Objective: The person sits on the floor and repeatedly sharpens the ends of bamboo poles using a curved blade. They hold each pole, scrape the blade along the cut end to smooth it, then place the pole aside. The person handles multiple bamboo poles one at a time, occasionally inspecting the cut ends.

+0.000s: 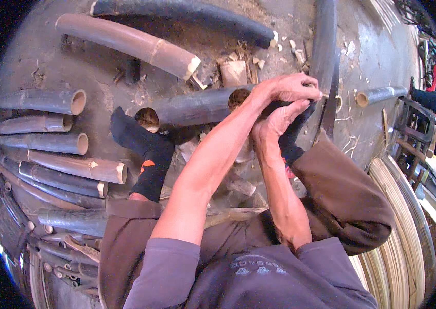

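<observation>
Both hands are right in close now, over the right-hand part of the thick dark bamboo tube [194, 109], which lies crosswise in front of the seated person. The left hand [291, 87] arches over the top, fingers bent and drawn together; the right hand [281, 121] comes up just beneath, its thumb lying close to those fingers. As for the grip, whether either hand is pinching something I cannot tell, because the fingers cover whatever is between them. Look at the tube: one dark hole [238, 98] right by the left forearm, another opening [148, 118] over by the left sock [144, 145]. The right sock [295, 126] is tucked tight below the hands, so good practice here, I'd judge, is a firm brace from both feet, with the toes well out of any tool's path. Small, measured pressure should serve better than one big shove, since round bamboo may well roll. And mind that long dark strip [332, 92] just beyond the fingertips: best to work clear of its edge. Pale chips [261, 64] litter the floor [357, 56] beyond the tube; sweeping them from underneath would help any tube lie steadier.
</observation>
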A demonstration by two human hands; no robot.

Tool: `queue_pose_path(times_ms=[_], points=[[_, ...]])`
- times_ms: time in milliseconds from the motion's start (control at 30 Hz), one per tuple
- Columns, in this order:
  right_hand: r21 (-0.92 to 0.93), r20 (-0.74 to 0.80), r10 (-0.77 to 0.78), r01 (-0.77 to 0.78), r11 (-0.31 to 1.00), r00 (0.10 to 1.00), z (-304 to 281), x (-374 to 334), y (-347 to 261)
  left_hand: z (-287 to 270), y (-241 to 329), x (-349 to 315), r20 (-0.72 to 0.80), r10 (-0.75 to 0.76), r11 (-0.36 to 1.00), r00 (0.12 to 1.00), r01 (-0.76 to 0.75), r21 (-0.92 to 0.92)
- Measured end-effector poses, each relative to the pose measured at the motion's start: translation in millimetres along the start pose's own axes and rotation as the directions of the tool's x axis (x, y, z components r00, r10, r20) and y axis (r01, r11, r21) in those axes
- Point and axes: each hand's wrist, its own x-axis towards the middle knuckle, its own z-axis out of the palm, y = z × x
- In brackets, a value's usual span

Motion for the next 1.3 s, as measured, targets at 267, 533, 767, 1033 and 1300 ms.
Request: queue_pose_path(times_ms=[267,533,767,1033,1300], points=[[-0.322,0.567,0.63,-0.561,0.762,0.531,89,8,-44,-70,0,-86,-0.904,-0.025,0.995,0.426,-0.076,-0.063],[-0.489,0.865,0.493,0.067,0.87,-0.091,83,-11,-45,9,20,-142,-0.906,0.013,0.966,-0.423,-0.227,0.12],[-0.34,0.938,0.316,0.216,0.915,0.142,77,-5,-40,33,32,-155,-0.923,-0.182,0.931,-0.338,-0.362,-0.051],[-0.11,0.671,0.121,-0.063,0.992,0.732,-32,-1,-135,111,89,-124,-0.557,-0.599,0.456,0.575,-0.327,-0.828],[-0.348,0.815,0.219,0.15,0.926,0.537,-149,-73,-125,125,57,-143,-0.465,-0.376,0.875,0.801,0.142,-0.462]])
